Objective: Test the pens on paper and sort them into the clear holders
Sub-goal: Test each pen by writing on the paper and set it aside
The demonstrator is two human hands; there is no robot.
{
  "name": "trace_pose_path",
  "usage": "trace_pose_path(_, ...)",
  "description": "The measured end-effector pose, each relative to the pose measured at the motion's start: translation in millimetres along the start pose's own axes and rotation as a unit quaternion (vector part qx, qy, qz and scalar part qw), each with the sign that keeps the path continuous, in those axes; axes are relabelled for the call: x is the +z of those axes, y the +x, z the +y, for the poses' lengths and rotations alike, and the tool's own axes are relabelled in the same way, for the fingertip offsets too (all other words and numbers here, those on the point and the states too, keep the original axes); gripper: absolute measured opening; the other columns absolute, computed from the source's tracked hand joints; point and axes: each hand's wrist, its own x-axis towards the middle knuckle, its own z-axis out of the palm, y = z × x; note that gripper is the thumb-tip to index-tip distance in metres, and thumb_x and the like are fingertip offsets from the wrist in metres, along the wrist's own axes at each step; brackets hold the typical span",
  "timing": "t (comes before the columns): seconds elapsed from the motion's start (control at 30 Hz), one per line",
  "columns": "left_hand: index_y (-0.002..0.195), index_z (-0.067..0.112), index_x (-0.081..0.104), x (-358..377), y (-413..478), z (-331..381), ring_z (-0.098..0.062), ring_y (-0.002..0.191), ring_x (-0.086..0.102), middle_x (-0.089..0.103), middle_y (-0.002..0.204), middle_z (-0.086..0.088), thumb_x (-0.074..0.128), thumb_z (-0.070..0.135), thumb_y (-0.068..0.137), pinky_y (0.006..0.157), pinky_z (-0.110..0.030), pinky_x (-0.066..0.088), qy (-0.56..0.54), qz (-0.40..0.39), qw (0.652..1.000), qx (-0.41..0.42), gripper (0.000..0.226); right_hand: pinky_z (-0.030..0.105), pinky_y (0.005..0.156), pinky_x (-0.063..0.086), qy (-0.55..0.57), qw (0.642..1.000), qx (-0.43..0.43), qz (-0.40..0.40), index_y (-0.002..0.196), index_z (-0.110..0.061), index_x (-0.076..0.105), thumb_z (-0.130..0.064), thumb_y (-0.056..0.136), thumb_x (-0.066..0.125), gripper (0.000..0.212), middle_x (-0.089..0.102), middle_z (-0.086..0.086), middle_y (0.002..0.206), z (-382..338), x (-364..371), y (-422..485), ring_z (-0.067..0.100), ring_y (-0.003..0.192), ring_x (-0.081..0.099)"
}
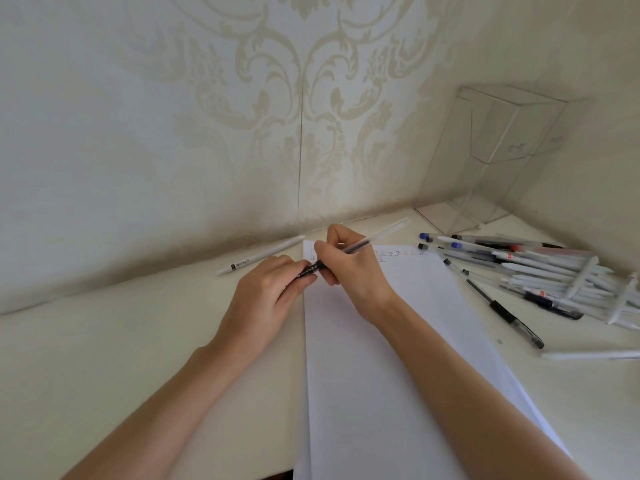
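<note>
Head view, centre frame: fingers of my right hand (349, 268) pinch the pen (360, 245) by its clear barrel, my left hand (266, 289) grips its black end, above the paper (433, 306). Light, stiff, probably slick plastic; I'd hold the dark grip section.

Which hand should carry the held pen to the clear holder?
Right, likely: right hand grips the pen, clear holder stands on that side; left hand pinches only its end.

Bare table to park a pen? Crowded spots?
Free: table left of the paper, nearer than the white pen. Crowded: pen pile right of the paper, toward the clear holder; left hand and right hand grip a clear pen over the paper's far end.
</note>
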Motion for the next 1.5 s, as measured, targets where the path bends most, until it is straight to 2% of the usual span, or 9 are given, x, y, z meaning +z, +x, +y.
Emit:
trace_pose_path(0.2,0.107,0.008,0.065,-9,3,-16,-0.026,0.073,0.056,0.06,0.081,-0.008,0.053,0.016,0.091,0.062,-0.029,0.037,0.102,0.118,0.983,-0.099,0.022,0.024,0.049,0.033,-0.001,1.0,0.014,-0.003,0.097,-0.018,0.058,-0.036,0.089,0.06,0.02,0.06,0.0,0.059,-3,-13,2,0.015,0.053,0.041)
trace_pose_path(0.37,0.094,0.009,0.067,-14,0,-26,-0.036,0.086,0.049,0.057,0.088,-0.018,0.062,0.015,0.081,0.074,-0.043,0.03,0.304,0.133,0.902,-0.275,0.016,0.023,0.049,0.035,-0.013,0.996,0.02,0.086,0.099,-0.012,0.059,-0.039,0.091,0.057,0.028,0.06,0.0,0.06,-4,-31,4,0.013,0.051,0.042)
trace_pose_path(0.5,0.102,0.005,0.062,-14,1,-18,-0.035,0.096,0.044,0.052,0.104,-0.018,0.06,0.018,0.077,0.083,-0.045,0.033,0.29,0.129,0.925,-0.208,0.029,0.024,0.054,0.039,-0.169,0.98,0.053,0.089,0.089,-0.014,0.059,-0.032,0.094,0.054,0.02,0.063,-0.002,0.064,-5,-49,-8,0.011,0.055,0.048)
trace_pose_path(0.63,0.109,0.011,0.064,0,-3,3,-0.024,0.102,0.054,0.058,0.111,-0.005,0.043,0.033,0.087,0.089,-0.033,0.036,0.142,-0.026,0.989,0.017,0.037,0.027,0.058,0.035,-0.421,0.885,0.047,0.195,0.09,-0.015,0.058,-0.022,0.094,0.049,0.012,0.061,-0.002,0.074,-11,-91,-33,0.017,0.068,0.053)
trace_pose_path(0.77,0.109,0.021,0.066,11,-8,11,-0.009,0.105,0.048,0.059,0.113,0.008,0.034,0.061,0.087,0.09,-0.02,0.03,0.136,-0.129,0.981,0.056,0.056,0.033,0.069,0.037,-0.605,0.743,0.139,0.25,0.108,-0.009,0.057,-0.023,0.094,0.046,0.023,0.06,0.01,0.109,-6,-132,-63,0.03,0.107,0.05)
trace_pose_path(1.0,0.111,0.019,0.063,12,-7,10,-0.012,0.102,0.052,0.055,0.113,0.012,0.033,0.071,0.074,0.087,-0.025,0.035,0.142,-0.144,0.979,-0.015,0.071,0.035,0.08,0.039,-0.664,0.7,0.157,0.211,0.11,-0.005,0.058,-0.023,0.097,0.044,0.026,0.052,0.012,0.117,7,-140,-77,0.029,0.112,0.045)
trace_pose_path(1.13,0.114,0.021,0.061,10,-7,11,-0.011,0.103,0.051,0.053,0.116,0.013,0.03,0.076,0.072,0.087,-0.022,0.034,0.134,-0.146,0.98,-0.021,0.076,0.031,0.061,0.031,-0.486,0.823,0.001,0.294,0.093,-0.008,0.056,-0.024,0.093,0.052,0.016,0.059,0.004,0.08,-24,-117,-70,0.02,0.075,0.051)
trace_pose_path(1.27,0.116,0.02,0.06,9,-7,12,-0.013,0.106,0.05,0.055,0.116,0.01,0.019,0.085,0.071,0.089,-0.022,0.032,0.113,-0.14,0.984,-0.017,0.089,0.02,0.048,0.034,-0.184,0.957,-0.018,0.222,0.079,-0.014,0.045,-0.012,0.088,0.055,0.013,0.056,0.002,0.06,-43,-73,-54,0.007,0.048,0.044)
trace_pose_path(1.5,0.11,0.018,0.059,5,-4,19,-0.011,0.085,0.054,0.061,0.094,0.007,0.033,0.059,0.085,0.069,-0.022,0.038,0.057,-0.092,0.994,-0.022,0.055,0.029,0.058,0.044,0.114,0.992,0.047,0.007,0.083,-0.006,0.054,0.0,0.094,0.048,0.014,0.064,0.016,0.066,4,-39,-35,0.023,0.061,0.056)
